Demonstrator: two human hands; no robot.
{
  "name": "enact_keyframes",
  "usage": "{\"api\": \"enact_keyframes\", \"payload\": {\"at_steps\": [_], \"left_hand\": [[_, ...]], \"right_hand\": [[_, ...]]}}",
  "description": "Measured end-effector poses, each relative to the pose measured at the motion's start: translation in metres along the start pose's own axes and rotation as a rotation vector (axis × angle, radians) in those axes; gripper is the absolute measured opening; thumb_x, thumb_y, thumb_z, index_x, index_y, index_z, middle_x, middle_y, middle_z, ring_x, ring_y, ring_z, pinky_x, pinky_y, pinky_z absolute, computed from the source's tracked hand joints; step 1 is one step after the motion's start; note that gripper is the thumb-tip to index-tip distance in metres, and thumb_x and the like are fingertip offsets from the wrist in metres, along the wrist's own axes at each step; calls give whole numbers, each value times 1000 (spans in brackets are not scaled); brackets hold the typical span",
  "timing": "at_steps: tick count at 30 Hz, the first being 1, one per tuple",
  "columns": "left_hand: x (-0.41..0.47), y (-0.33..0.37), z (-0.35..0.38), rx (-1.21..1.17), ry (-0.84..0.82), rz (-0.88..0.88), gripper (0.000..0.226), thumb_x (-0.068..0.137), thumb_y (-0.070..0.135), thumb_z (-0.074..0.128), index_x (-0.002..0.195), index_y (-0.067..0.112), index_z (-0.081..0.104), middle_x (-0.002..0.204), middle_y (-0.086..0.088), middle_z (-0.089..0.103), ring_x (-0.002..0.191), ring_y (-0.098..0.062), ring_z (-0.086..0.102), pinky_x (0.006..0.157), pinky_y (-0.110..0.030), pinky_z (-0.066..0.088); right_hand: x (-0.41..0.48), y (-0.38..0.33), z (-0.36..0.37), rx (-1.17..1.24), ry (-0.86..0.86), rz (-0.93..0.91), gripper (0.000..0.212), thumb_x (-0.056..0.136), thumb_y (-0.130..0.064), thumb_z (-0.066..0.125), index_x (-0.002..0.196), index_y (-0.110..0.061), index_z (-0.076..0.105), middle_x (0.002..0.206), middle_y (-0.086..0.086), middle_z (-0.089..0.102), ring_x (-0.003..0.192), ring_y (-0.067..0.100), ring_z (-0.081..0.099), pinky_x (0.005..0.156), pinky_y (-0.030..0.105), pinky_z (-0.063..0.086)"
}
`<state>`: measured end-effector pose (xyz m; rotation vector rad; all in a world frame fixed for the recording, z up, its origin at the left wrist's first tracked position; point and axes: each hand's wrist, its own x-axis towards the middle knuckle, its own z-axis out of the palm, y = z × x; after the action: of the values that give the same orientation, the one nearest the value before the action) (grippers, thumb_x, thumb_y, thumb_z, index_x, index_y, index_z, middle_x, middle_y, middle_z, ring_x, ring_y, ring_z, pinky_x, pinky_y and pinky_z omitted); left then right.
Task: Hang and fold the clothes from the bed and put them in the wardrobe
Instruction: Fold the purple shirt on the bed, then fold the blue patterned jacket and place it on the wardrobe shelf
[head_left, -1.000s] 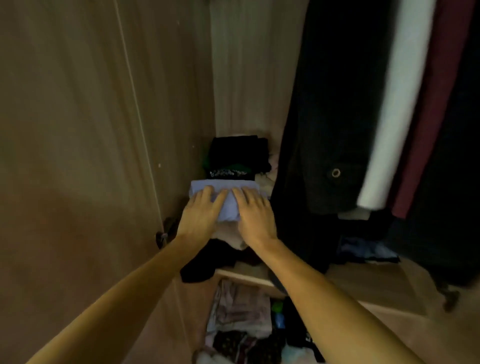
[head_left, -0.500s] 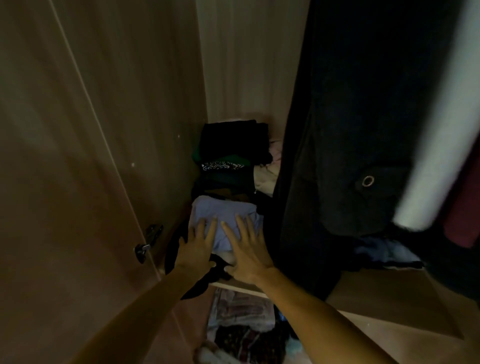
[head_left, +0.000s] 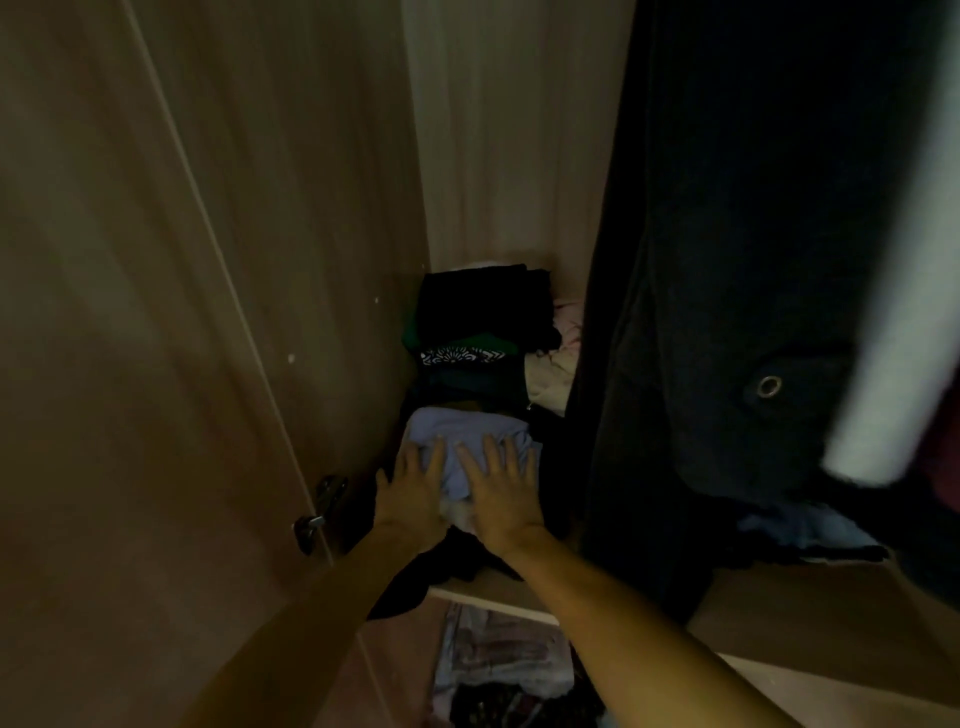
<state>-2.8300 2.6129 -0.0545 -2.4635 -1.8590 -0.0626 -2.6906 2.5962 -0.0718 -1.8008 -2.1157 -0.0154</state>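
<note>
At the left of the frame the wardrobe door (head_left: 156, 312) stands open, its metal hinge (head_left: 317, 512) low down beside my wrist. Just right of that, my left hand (head_left: 410, 499) lies flat, fingers straight and spread, pressing on the near edge of the folded pale blue garment (head_left: 467, 431). That garment sits on the wardrobe shelf (head_left: 498, 605), on top of other dark and pale cloth I cannot make out well. My right hand (head_left: 501, 499) lies flat too, palm down beside the left, holding nothing and only pressing the fold down. Above them in the frame, deeper in, is a stack of dark folded clothes (head_left: 483, 322). Further right hangs a dark coat (head_left: 727, 260), and at the far right edge a blurred white garment (head_left: 893, 364), so some hanging looks done.

I judge this one folded piece as good as put away: it needs only my hands lifted off. The bed is out of view, so I cannot tell how many clothes are left to fold or hang.
</note>
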Motion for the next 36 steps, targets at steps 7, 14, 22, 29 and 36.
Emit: {"api": "enact_keyframes", "payload": {"at_steps": [7, 14, 22, 29, 36], "left_hand": [[-85, 14, -26, -430, 274, 115, 68, 78, 30, 55, 141, 6, 40, 139, -22, 44, 122, -40, 46, 97, -49, 39], [-214, 33, -26, -541, 356, 271, 45, 87, 30, 50, 126, 8, 56, 126, -19, 56, 110, -40, 55, 93, -47, 45], [-382, 51, 39, -654, 144, 442, 61, 91, 53, 32, 126, 10, 55, 123, -15, 58, 113, -36, 54, 95, -48, 44], [-487, 108, 49, -697, -10, 642, 65, 90, 59, 32, 131, 13, 53, 133, -14, 53, 123, -34, 49, 104, -48, 38], [-600, 208, 30, -747, -125, 957, 67, 89, 62, 34, 126, 11, 58, 127, -13, 59, 118, -32, 54, 100, -46, 43]], "right_hand": [[-74, -15, -59, -12, 56, 7, 77, 93, -34, 55, 152, -15, 10, 158, 10, 11, 145, 28, 10, 119, 47, 7], [-219, -65, -92, -17, 241, 127, 46, 95, -26, 52, 136, -6, 47, 142, 18, 46, 135, 34, 37, 110, 43, 33], [-422, -101, -71, -100, 114, 331, 41, 94, -31, 46, 128, -10, 57, 128, 12, 59, 124, 33, 49, 102, 42, 42], [-582, -110, -86, -84, 257, 620, 29, 89, -19, 55, 114, -6, 63, 113, 12, 64, 103, 31, 60, 90, 41, 50], [-751, -133, -126, -106, 433, 887, 36, 91, -28, 47, 117, -9, 63, 117, 12, 64, 110, 33, 58, 93, 43, 49]]}}
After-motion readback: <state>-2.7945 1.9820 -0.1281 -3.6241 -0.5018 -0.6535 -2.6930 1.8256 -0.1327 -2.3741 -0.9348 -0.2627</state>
